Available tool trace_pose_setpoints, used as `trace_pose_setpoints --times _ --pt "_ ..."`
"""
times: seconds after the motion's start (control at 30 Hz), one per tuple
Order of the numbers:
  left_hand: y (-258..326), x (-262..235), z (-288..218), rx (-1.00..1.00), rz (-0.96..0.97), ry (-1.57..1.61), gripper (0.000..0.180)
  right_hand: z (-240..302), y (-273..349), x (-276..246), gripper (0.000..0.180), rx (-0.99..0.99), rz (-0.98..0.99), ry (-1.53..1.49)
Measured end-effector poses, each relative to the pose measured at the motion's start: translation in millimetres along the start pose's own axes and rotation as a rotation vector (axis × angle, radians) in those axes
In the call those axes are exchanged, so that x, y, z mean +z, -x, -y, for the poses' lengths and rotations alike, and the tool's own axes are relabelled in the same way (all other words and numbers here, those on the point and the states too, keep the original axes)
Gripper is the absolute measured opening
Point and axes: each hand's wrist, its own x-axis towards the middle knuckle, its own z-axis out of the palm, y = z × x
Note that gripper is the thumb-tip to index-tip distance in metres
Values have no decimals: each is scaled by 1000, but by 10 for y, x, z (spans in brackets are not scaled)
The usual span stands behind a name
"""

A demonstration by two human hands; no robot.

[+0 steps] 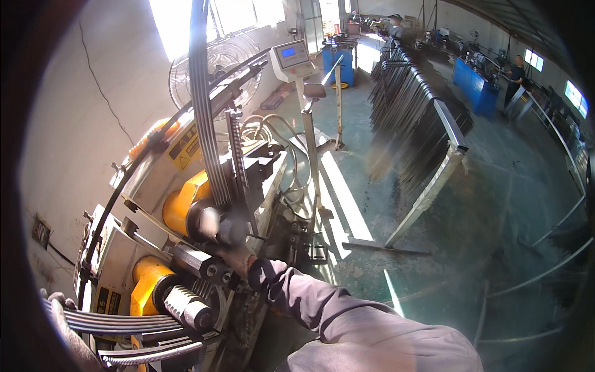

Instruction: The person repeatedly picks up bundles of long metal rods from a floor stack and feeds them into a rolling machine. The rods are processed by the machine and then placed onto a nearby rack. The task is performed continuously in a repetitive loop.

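A machine with yellow spindle housings point(189, 201) and grooved metal rollers point(186, 305) stands in front of me on the left. Several parallel metal rods point(124, 321) run from the lower roller to the lower left edge. My gloved left hand point(69, 335) is curled round the outer end of these rods. Another bundle of rods point(204, 105) rises steeply from the upper roller point(214, 224) past the top of the picture. My right hand point(237, 259) reaches in just below that roller, beside a dark metal block point(193, 260). Its fingers are hidden or blurred, so their grip does not show.
A display box point(289, 57) on a post and a large fan point(217, 68) stand beyond the machine. Hoses point(266, 127) lie coiled behind it. To the right, a rack point(427, 180) carries many thin dark rods. Farther off, two people work near blue benches point(476, 87).
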Motion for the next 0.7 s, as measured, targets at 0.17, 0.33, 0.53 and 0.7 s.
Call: trace_pose_setpoints --times 0.17,0.33,0.53,0.7 --pt "-64 423 -6 -90 158 -126 21 -4 14 -12 53 -64 -17 77" --pt "-50 700 -111 -105 325 -251 18 39 11 -49 51 -32 24 104" --pt "-50 840 -109 -254 278 -197 23 121 48 -6 47 2 4 97" --pt "-35 785 -38 -158 324 -140 24 12 6 -93 43 -17 68 105"
